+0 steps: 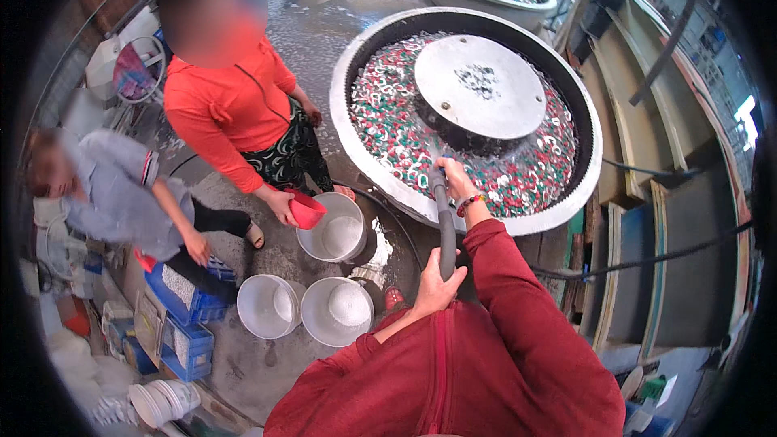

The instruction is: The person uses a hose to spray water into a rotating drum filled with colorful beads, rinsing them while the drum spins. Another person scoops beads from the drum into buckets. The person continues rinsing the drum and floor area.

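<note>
Right hand (456,180) outstretched, left hand (437,285) gripping hose (446,226)

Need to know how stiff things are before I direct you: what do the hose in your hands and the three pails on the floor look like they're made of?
Hose: dark grey, matte, bending slightly between left hand and right hand, so probably rubber or soft plastic. Pails: pale silvery-white with a dull sheen and thin rims, probably aluminium or steel, though plastic cannot be ruled out.

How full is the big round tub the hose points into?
Well filled: the tub holds red, green and white pieces around its central disc.
</note>
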`<state>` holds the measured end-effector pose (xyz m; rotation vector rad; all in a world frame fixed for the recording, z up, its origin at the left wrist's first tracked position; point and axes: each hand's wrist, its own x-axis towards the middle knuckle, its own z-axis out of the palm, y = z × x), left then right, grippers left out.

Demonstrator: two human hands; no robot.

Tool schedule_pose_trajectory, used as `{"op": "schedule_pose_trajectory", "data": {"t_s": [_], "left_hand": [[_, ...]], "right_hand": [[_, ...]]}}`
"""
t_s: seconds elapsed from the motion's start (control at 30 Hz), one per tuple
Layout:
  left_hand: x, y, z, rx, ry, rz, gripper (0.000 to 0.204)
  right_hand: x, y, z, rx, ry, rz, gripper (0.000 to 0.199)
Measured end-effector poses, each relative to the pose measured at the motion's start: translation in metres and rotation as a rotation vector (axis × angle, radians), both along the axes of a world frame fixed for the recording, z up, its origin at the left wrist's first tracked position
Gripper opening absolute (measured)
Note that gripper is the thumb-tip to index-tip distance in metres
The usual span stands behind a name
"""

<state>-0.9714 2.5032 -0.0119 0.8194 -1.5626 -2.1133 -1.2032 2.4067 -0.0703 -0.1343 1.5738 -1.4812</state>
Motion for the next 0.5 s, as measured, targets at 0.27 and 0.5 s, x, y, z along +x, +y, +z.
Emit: {"op": "schedule_pose_trajectory", "data": {"t_s": [0.27,0.5], "left_hand": [[-0.016,0.013,0.006,-0.251,-0.038,-0.311,0.036],[-0.023,0.035,0.013,-0.213,0.017,-0.435,0.032]], "right_hand": [[-0.060,0.138,-0.023,-0.058,0.046,-0.320,0.023],[-0.059,0.178,0.028,-0.081,0.079,-0.488,0.025]]}}
